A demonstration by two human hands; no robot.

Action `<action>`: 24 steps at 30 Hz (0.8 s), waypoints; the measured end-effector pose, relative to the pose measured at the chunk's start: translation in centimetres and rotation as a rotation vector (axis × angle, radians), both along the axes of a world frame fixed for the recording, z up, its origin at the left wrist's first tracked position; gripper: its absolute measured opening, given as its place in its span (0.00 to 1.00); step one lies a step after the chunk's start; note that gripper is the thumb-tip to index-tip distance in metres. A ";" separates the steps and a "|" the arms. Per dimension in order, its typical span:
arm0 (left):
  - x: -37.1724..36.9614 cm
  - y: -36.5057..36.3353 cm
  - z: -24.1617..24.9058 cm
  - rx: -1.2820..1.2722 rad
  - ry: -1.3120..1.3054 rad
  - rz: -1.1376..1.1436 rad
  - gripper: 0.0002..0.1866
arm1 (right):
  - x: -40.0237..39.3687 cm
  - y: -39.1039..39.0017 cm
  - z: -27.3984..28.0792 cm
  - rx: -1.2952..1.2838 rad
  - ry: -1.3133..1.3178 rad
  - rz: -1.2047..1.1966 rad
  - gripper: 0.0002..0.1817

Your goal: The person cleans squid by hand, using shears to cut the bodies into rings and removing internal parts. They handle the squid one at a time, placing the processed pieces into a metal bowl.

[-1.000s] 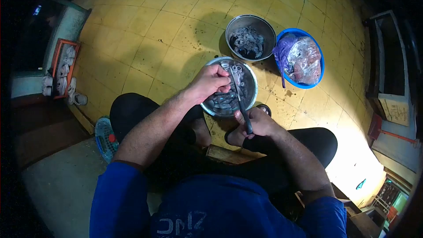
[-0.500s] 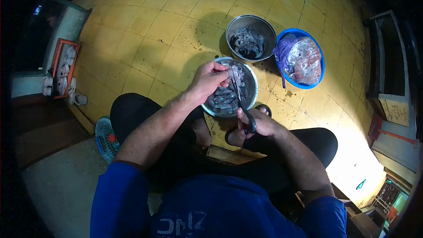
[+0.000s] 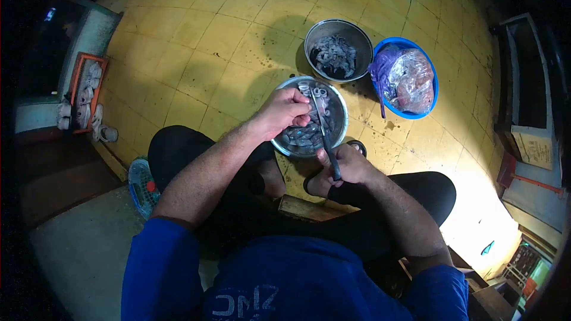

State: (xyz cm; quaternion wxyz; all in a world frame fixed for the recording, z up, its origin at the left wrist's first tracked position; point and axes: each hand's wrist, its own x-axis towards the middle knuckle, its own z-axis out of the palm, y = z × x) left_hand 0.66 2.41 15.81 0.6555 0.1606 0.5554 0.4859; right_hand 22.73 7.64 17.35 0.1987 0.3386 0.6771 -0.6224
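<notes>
My right hand (image 3: 350, 165) grips black-handled scissors (image 3: 326, 138), whose long blades point up and away over a round metal bowl (image 3: 343, 120). The blades look closed together. In the bowl lie grey, slippery-looking squid pieces (image 3: 303, 137), with pale squid rings (image 3: 320, 93) near the far side. Above the bowl's left part, my left hand (image 3: 284, 111) is closed in a pinch, its fingertips close to the blade tips. What sits between those fingertips is too small to make out.
Behind the bowl stands a deeper metal pot (image 3: 367, 59) with more pale cut pieces and dark liquid. Right of it, a blue basin (image 3: 436, 86) holds plastic bags (image 3: 410, 80). An orange shoe rack (image 3: 76, 92) stands far left; a blue-green basket-like item (image 3: 141, 187) lies by my left knee.
The scissor blades have come together and the handles have turned slightly. The pale piece that stretched from my left fingers to the blades no longer shows there. More rings are visible in the bowl.
</notes>
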 end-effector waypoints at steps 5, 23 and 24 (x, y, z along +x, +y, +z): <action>0.3 -0.1 0.3 -0.057 0.058 -0.098 0.08 | 0.0 0.1 0.3 -0.059 -0.012 -0.025 0.41; 0.2 0.1 0.0 -0.001 0.046 0.160 0.09 | 0.3 0.3 -1.0 -0.150 0.008 -0.008 0.45; 0.3 0.2 0.0 0.008 0.068 0.158 0.09 | 0.3 0.3 -1.3 -0.150 0.008 -0.009 0.45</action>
